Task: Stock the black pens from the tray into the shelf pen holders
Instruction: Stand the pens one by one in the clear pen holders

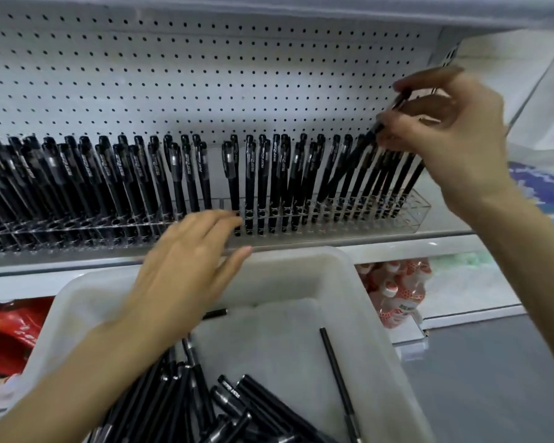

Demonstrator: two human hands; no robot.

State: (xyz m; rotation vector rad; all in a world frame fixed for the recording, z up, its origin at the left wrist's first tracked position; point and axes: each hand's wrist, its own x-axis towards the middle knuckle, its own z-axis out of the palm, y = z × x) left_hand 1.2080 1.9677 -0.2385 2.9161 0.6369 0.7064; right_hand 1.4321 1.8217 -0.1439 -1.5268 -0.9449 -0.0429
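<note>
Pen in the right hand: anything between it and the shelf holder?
Only its neighbours. The right hand pinches the pen tilted across standing pens, lower end at the holder rim; whether the slot beneath is free cannot be told. Empty cells show at its right end.

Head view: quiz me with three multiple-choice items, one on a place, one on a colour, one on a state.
1. The white plastic tray lies: A) below the clear acrylic pen holder; B) above it; C) inside it.
2. The loose pens in the tray are: A) red; B) black; C) blue.
3. The right hand: A) is open, empty; B) rests on the tray; C) pinches a slanted black pen.
A: the tray's rim shows beneath the holder. B: every body looks black. C: fingers close round its upper end.
</note>
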